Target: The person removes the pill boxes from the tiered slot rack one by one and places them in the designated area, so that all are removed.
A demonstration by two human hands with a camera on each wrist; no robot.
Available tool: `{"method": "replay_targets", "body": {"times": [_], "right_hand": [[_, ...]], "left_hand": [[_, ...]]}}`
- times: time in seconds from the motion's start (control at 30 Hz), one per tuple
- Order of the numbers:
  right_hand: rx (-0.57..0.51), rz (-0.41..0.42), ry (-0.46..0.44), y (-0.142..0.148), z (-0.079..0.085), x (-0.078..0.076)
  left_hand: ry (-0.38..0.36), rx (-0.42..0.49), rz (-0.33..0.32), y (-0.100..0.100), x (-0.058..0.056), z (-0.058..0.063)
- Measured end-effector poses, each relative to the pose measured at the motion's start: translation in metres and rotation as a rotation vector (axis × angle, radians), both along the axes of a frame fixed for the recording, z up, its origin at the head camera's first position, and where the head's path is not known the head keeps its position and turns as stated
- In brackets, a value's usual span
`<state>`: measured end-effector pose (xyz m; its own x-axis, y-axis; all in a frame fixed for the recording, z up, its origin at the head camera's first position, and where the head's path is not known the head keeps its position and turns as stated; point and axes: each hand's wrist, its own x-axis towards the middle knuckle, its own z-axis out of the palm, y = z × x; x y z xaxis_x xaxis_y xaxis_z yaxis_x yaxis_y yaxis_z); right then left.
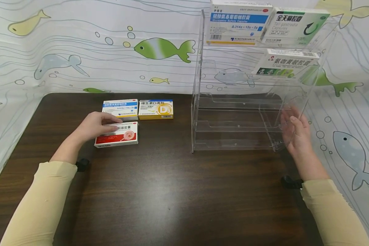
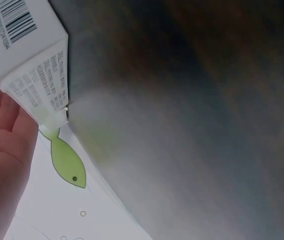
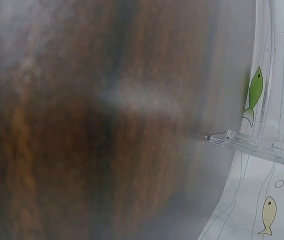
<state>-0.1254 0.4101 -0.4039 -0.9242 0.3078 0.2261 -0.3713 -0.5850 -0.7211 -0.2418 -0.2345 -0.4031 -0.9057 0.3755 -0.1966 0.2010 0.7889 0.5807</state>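
A red-and-white medicine box [image 1: 129, 136] is pinched at its upper left by my left hand [image 1: 90, 128], thumb over the printed face. In the left wrist view a white box end with a barcode [image 2: 19, 22] stands close by the palm. Just behind lie a blue-and-white capsule box [image 1: 120, 106] and a yellow vitamin D box [image 1: 156, 110], side by side. My right hand [image 1: 298, 133] holds the right side panel of a clear acrylic display rack [image 1: 236, 146]. In the right wrist view only a fingertip shows at the rack's edge [image 3: 261, 147].
On the rack's top tier stand another blue-and-white capsule box [image 1: 238, 25] and a green-and-white box [image 1: 295, 27]. One tier lower, a white box with a green band [image 1: 286, 65] leans at the right. Behind the dark wooden table [image 1: 166, 191] hangs a fish-patterned cloth [image 1: 89, 37].
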Motion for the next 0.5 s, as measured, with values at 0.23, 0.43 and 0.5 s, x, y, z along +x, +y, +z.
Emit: {"method": "replay_targets", "body": {"times": [0.23, 0.43, 0.5], "right_hand": [[-0.023, 0.019, 0.017, -0.0003, -0.0002, 0.0005], [-0.046, 0.037, 0.038, -0.0007, -0.0003, 0.0006], [-0.044, 0.033, 0.033, -0.0008, -0.0002, 0.0008]], "left_hand": [[0.02, 0.019, 0.003, 0.0019, 0.0006, 0.0012], [0.022, 0.026, 0.014, 0.001, 0.0013, 0.0012], [0.037, 0.033, 0.014, 0.0003, 0.0019, 0.0023]]}}
